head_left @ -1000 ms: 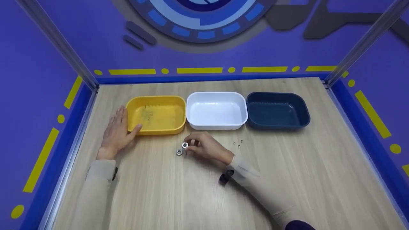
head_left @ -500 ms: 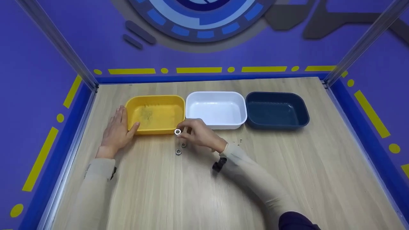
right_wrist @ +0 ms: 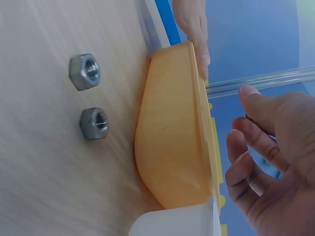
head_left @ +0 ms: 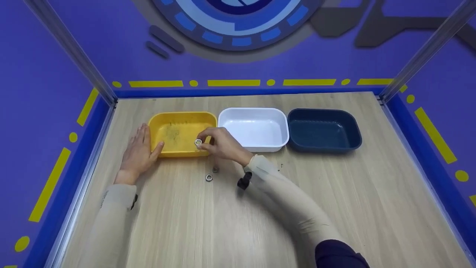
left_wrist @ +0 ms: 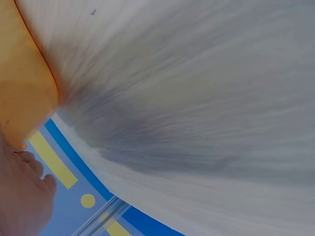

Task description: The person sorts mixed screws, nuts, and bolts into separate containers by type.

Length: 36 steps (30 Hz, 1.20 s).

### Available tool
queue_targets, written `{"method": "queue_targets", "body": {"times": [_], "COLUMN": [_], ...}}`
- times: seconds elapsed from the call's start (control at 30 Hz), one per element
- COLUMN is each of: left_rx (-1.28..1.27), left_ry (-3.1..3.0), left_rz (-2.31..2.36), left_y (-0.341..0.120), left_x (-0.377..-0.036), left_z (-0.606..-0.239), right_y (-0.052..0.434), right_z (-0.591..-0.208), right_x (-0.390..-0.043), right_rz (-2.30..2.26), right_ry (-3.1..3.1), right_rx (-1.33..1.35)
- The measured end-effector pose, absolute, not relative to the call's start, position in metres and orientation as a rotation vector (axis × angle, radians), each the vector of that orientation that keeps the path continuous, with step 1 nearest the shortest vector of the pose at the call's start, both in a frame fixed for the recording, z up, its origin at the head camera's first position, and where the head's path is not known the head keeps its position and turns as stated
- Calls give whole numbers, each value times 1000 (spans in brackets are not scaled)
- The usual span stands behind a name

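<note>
My right hand point(head_left: 221, 143) is over the near right part of the yellow bin point(head_left: 156, 123), with a metal hex nut point(head_left: 198, 142) between its thumb and index fingertips. The right wrist view shows those fingers point(right_wrist: 243, 123) curled, but the nut does not show there. Two more hex nuts, a nearer nut point(head_left: 209, 178) and a second nut point(head_left: 215, 169), lie on the table in front of the bin. My left hand point(head_left: 138, 154) rests against the bin's left side, fingers straight and thumb at the front rim.
A white bin point(head_left: 253, 148) and a dark blue bin point(head_left: 323, 149) stand in a row right of the yellow one. Tiny metal bits point(head_left: 281, 165) lie in front, partly hidden by the right sleeve. Blue panels enclose the wooden table point(head_left: 186, 223) at the back and sides.
My right hand has lifted one nut from the table and carried it up and left, over the yellow bin. The other two nuts and my left hand have stayed in place.
</note>
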<state>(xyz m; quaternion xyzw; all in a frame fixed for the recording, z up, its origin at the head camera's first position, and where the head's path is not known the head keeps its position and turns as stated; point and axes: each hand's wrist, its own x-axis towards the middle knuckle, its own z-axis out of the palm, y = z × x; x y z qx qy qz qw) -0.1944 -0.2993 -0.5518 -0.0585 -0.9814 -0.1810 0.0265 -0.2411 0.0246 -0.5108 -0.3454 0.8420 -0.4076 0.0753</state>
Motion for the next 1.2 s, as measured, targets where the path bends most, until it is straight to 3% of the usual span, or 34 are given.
{"method": "queue_targets", "body": {"times": [1.2], "left_rx": [-147], "left_ry": [-3045], "left_rz": [-575], "left_y": [-296], "left_x": [-194], "left_z": [-550], "right_y": [-32], "right_z": [-505], "right_x": [-286], "right_rz": [-1249], "right_ry": [2649], "right_rx": [-622]}}
